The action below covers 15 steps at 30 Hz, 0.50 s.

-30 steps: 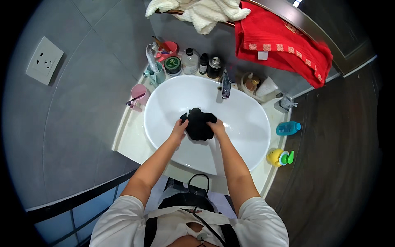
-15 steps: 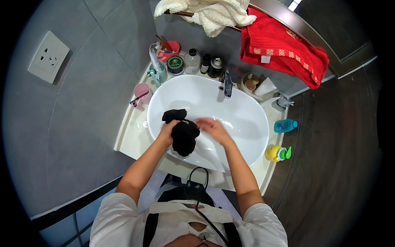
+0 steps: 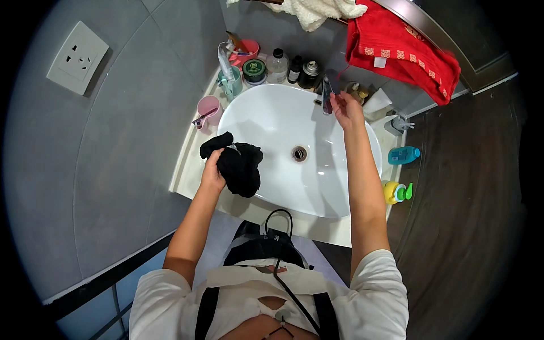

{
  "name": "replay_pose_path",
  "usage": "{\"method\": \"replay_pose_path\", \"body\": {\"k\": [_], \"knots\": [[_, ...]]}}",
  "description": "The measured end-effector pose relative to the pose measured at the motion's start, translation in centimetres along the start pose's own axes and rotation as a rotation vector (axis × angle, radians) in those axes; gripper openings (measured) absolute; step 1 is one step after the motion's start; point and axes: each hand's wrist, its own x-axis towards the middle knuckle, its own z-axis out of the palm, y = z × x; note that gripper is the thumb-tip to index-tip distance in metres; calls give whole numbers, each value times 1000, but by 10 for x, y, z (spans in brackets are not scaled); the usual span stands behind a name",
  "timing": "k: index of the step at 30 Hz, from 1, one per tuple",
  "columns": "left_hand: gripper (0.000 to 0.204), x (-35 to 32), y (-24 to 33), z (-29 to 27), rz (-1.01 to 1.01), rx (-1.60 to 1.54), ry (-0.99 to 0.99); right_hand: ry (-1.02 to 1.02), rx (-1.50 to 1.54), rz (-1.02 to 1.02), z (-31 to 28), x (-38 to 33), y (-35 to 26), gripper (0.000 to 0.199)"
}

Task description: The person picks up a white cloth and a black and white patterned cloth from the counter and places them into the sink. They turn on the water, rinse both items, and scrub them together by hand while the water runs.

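A crumpled black cloth [image 3: 240, 169] bunches over the left side of the white washbasin [image 3: 272, 107]. Its exact kind of garment cannot be made out. My left hand [image 3: 213, 173] grips it at its left edge, with part of the cloth hanging over the fingers. At the basin's far right, my right hand [image 3: 347, 110] is up against the chrome faucet [image 3: 327, 96], fingers apart and fingertips at its right side. The round drain [image 3: 299, 153] lies uncovered in the middle of the basin.
Behind the basin stand a green-lidded jar [image 3: 254, 71], a clear bottle [image 3: 277, 67] and dark bottles. A pink cup [image 3: 209, 110] is at the left. On the right edge are a blue bottle [image 3: 403, 155] and a yellow pump bottle [image 3: 395, 192]. A red towel [image 3: 396, 51] hangs above.
My right hand has gone from beside the black cloth up to the faucet. My left hand has carried the cloth leftward toward the basin's rim. The drain has come into sight.
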Motion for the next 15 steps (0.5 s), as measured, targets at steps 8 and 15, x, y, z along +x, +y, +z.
{"method": "replay_pose_path", "body": {"k": [8,15], "knots": [[18,8,-5,-6,34,7,-51,-168,-145,-56,12,3,-24,15],[19,5,-5,-8,46,1,-81,-137,-306,-98,-42,-32,5,34]]}}
